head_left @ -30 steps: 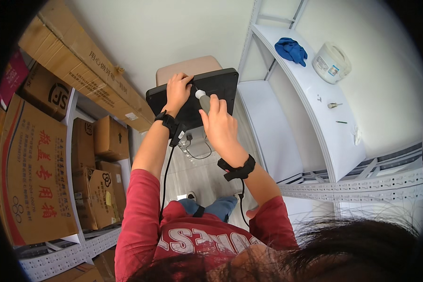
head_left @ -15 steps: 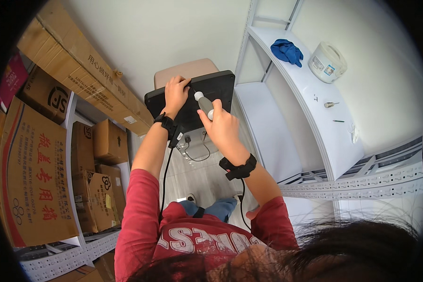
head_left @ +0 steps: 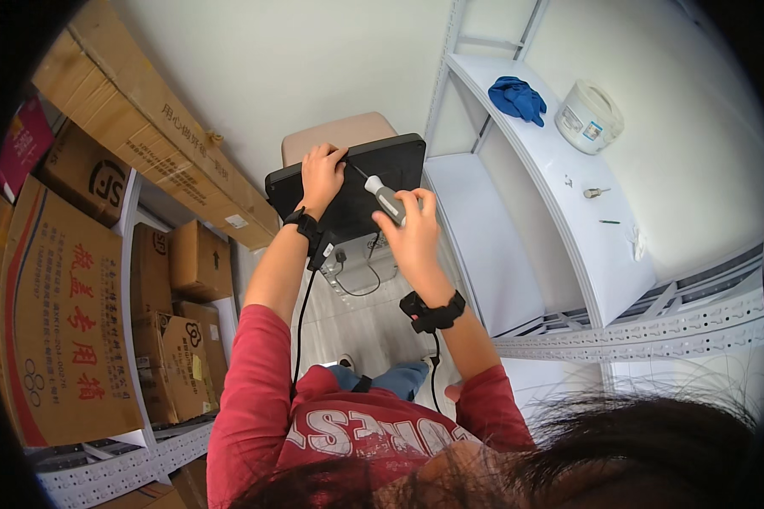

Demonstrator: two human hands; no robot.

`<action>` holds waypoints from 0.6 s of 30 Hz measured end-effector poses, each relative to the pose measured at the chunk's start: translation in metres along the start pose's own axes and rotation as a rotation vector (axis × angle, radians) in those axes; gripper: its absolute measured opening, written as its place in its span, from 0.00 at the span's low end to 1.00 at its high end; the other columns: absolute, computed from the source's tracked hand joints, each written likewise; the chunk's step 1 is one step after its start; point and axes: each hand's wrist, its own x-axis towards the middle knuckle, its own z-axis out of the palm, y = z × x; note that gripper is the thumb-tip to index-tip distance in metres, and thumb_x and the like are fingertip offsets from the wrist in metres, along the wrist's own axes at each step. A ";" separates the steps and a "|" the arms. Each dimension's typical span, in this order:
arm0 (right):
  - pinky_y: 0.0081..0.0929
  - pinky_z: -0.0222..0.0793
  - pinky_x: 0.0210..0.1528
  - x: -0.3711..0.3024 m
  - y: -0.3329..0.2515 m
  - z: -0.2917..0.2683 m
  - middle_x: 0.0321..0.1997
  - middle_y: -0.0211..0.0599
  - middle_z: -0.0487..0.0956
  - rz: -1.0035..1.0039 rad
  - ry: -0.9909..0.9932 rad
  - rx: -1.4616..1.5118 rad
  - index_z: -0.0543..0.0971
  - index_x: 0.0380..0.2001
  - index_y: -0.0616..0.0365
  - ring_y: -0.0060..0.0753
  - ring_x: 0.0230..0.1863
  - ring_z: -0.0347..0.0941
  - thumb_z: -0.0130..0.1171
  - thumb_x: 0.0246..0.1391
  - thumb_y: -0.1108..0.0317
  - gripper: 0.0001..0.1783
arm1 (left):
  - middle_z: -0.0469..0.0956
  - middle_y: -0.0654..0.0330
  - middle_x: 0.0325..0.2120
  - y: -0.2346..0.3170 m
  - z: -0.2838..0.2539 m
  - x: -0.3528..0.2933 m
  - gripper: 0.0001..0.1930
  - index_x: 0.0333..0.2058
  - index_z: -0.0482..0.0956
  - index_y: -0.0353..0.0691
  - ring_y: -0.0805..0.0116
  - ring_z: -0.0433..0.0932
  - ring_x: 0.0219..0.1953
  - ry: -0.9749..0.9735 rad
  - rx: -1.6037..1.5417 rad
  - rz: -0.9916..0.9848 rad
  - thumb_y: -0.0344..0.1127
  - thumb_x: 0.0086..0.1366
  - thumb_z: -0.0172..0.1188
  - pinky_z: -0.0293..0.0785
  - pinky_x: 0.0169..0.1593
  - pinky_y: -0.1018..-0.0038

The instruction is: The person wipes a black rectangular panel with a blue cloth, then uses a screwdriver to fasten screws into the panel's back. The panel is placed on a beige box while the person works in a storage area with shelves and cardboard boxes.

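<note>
A screwdriver (head_left: 385, 198) with a grey and white handle is in my right hand (head_left: 413, 236), the fingers closed around the handle's back end. Its thin shaft slants up and left across a flat black panel (head_left: 403, 164) with rounded corners, reaching toward my left fingertips. Whether the tip touches the panel is hard to see. My left hand (head_left: 321, 180) rests at the panel's far edge, thumb and forefinger drawn together; anything between them is hidden. Behind the panel shows a beige rounded seat or backrest (head_left: 339, 132).
To the right, a white shelf (head_left: 598, 271) bears a blue cloth (head_left: 518, 99), a translucent white tub (head_left: 589, 119) and a small metal part (head_left: 596, 192). Cardboard boxes (head_left: 68, 314) fill the left shelving; a long carton (head_left: 157, 127) leans there. A cable (head_left: 361, 293) hangs below the panel.
My right hand has shifted slightly right and down, with the screwdriver's handle following and its grip now nearer the back end. My left hand stays at the panel's edge.
</note>
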 end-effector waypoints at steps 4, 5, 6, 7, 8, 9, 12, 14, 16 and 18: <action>0.38 0.71 0.33 -0.009 -0.003 -0.011 0.46 0.41 0.65 -0.105 -0.180 -0.063 0.69 0.47 0.58 0.44 0.34 0.73 0.58 0.45 0.77 0.22 | 0.74 0.62 0.30 -0.001 -0.001 -0.002 0.15 0.37 0.81 0.43 0.61 0.71 0.36 0.006 -0.016 0.004 0.27 0.47 0.61 0.64 0.40 0.67; 0.36 0.72 0.35 -0.011 -0.004 -0.012 0.45 0.41 0.66 -0.129 -0.183 -0.142 0.69 0.48 0.59 0.44 0.34 0.73 0.56 0.45 0.78 0.23 | 0.74 0.62 0.30 0.000 0.000 -0.001 0.15 0.37 0.81 0.43 0.61 0.71 0.36 0.010 -0.017 0.005 0.27 0.47 0.61 0.64 0.40 0.67; 0.35 0.73 0.34 -0.010 -0.003 -0.011 0.43 0.41 0.67 -0.183 -0.130 -0.180 0.70 0.48 0.59 0.42 0.34 0.73 0.57 0.46 0.77 0.22 | 0.74 0.62 0.30 0.000 0.000 -0.001 0.15 0.36 0.81 0.43 0.61 0.71 0.36 0.014 -0.016 0.006 0.27 0.47 0.61 0.64 0.40 0.67; 0.33 0.73 0.33 -0.009 -0.002 -0.009 0.42 0.41 0.68 -0.236 -0.077 -0.219 0.70 0.47 0.60 0.41 0.34 0.73 0.57 0.46 0.76 0.22 | 0.74 0.62 0.30 0.000 0.001 -0.001 0.15 0.36 0.81 0.43 0.61 0.71 0.36 0.018 -0.014 0.006 0.27 0.47 0.61 0.64 0.40 0.67; 0.32 0.73 0.32 -0.007 -0.001 -0.008 0.41 0.40 0.69 -0.290 -0.024 -0.257 0.70 0.47 0.60 0.40 0.33 0.73 0.57 0.46 0.75 0.21 | 0.74 0.62 0.30 -0.001 0.001 -0.001 0.15 0.36 0.81 0.43 0.61 0.71 0.36 0.016 -0.012 0.004 0.27 0.47 0.61 0.64 0.40 0.67; 0.32 0.73 0.32 -0.007 -0.001 -0.007 0.40 0.40 0.69 -0.270 -0.036 -0.278 0.71 0.47 0.60 0.40 0.33 0.74 0.58 0.47 0.74 0.21 | 0.74 0.62 0.30 0.000 0.001 -0.001 0.15 0.36 0.81 0.43 0.62 0.71 0.36 0.013 -0.009 0.004 0.27 0.47 0.61 0.64 0.40 0.67; 0.29 0.72 0.28 -0.005 -0.001 -0.006 0.38 0.39 0.70 -0.243 -0.034 -0.357 0.72 0.47 0.59 0.38 0.31 0.74 0.60 0.48 0.70 0.21 | 0.74 0.62 0.30 0.000 0.001 -0.001 0.15 0.36 0.81 0.43 0.62 0.71 0.36 0.016 -0.006 -0.003 0.27 0.47 0.61 0.64 0.40 0.66; 0.26 0.72 0.25 -0.002 0.000 -0.003 0.36 0.39 0.70 -0.268 0.017 -0.434 0.72 0.46 0.58 0.33 0.27 0.73 0.61 0.47 0.67 0.22 | 0.74 0.62 0.30 0.002 0.001 -0.001 0.15 0.37 0.81 0.43 0.62 0.71 0.37 0.018 -0.008 -0.004 0.27 0.47 0.61 0.64 0.40 0.66; 0.27 0.71 0.21 0.000 -0.009 0.003 0.31 0.38 0.70 -0.228 0.023 -0.463 0.72 0.46 0.57 0.33 0.23 0.73 0.60 0.48 0.63 0.21 | 0.74 0.62 0.30 0.000 0.001 -0.001 0.15 0.37 0.81 0.43 0.62 0.71 0.37 0.017 -0.001 -0.004 0.27 0.47 0.62 0.63 0.40 0.66; 0.27 0.69 0.17 0.002 -0.017 0.008 0.27 0.37 0.70 -0.184 0.043 -0.489 0.73 0.44 0.56 0.33 0.18 0.72 0.60 0.49 0.59 0.20 | 0.74 0.63 0.30 0.001 0.000 -0.002 0.15 0.37 0.81 0.43 0.62 0.71 0.37 0.014 0.010 -0.003 0.27 0.47 0.62 0.63 0.40 0.66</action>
